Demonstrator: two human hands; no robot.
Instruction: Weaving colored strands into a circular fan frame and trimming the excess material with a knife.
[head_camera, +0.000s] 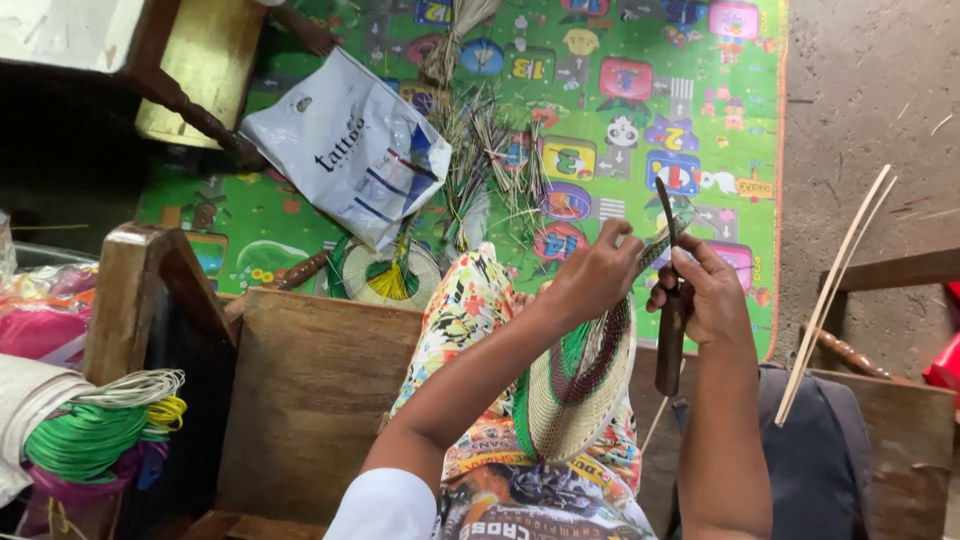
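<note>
The round woven piece (578, 385) is sitting in the person's lap at centre frame, a coiled disc of pale straw with bands of green and dark purple beading round its rim. The left hand (592, 278) is pinching its upper edge, grip closed on the weave at about twelve o'clock of the disc, while the right hand (708, 295) is wrapped tight around a dark-handled knife (670, 300), blade pointing up and lying just beside the left fingertips. That closeness is looking risky: a slip of the thin blade could nick a finger or slice through a strand and loosen the coil. The fibres seem stiff and springy, so one could flick free. At nine o'clock a wooden stool (310, 390) is standing, with coils of green and cream strands (105, 425) beyond it. At twelve o'clock, a glossy white plastic bag (345, 145) and loose reeds (485, 150) are lying on the bright play mat (640, 120). At three o'clock pale cane strips (835, 290) are leaning.
</note>
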